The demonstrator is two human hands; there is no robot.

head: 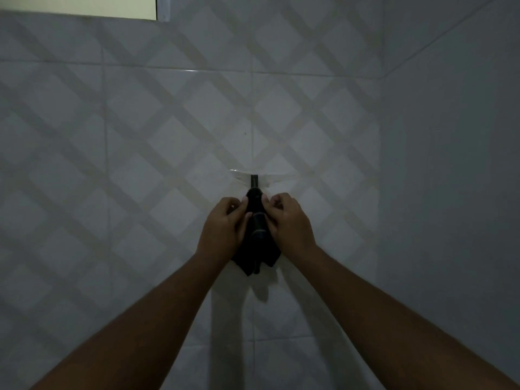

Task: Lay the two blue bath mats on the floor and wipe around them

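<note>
The fingers (pixel 239 205) of the left hand (pixel 222 226) and of the right hand (pixel 287 220) pinch either side of a dark cloth (pixel 257 249) hanging from a small hook (pixel 254 181) on the tiled wall (pixel 140 136), both arms outstretched in dim light.

The wall (pixel 140 136) filling most of the frame is glazed ceramic tile, smooth and faintly glossy (thin highlights glint along a grout line near the centre). A dark cloth (pixel 254 249) at the centre looks soft, matt and limp. The hook (pixel 254 181) above it seems dark metal on clear plastic.
</note>
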